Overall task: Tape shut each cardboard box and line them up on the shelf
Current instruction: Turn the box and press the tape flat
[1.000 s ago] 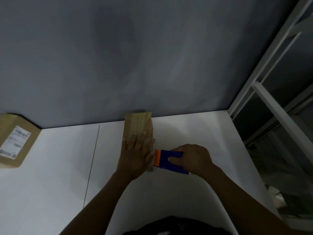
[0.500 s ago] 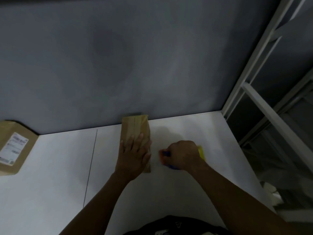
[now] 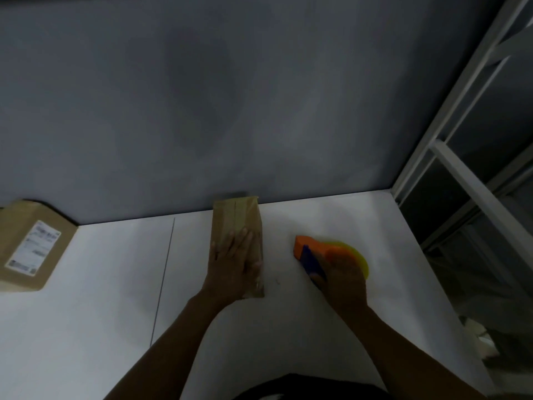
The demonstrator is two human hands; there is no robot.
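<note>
Since a second ago the right hand has carried the tape dispenser away from the narrow cardboard box. The two are now apart, with bare white shelf between them. That hand's fingers curl round the dispenser's blue handle, with its orange head pointing toward the box and a yellow part on the far side of the grip. The left hand lies flat on the box top, fingers straight and together, pressing down. The box's far end reaches the grey wall. Well off to the left of that hand lies a second box bearing a white label.
</note>
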